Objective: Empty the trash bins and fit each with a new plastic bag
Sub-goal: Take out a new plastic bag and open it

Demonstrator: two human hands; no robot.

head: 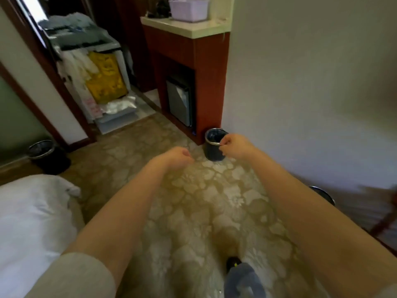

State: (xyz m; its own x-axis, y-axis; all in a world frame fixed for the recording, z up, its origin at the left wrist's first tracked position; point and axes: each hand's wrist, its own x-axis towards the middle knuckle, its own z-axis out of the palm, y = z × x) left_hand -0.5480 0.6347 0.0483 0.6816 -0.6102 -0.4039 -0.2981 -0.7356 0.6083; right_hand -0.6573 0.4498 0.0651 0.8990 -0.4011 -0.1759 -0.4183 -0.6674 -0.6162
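Left hand: held out in front over the carpet; fingers curled into a loose fist; nothing visible in it
Right hand: held out further forward; fingers curled, tips close to the thumb; overlaps the rim of the near bin in the head view; cannot tell whether it touches the rim or pinches anything
Near bin: dark, round, metal rim; upright on the carpet at the corner where the red cabinet meets the wall; dark liner inside
Left bin: upright by the door frame, well apart from both hands; black bag at the rim
Third bin: by the wall on the right; only part of the rim shows behind the right forearm
Cart: in the doorway; yellow bag hanging on its front
Cabinet contents: small fridge in the lower opening; pale basket on top
Bed: white bedding, lower left
Image quality: right edge blurred
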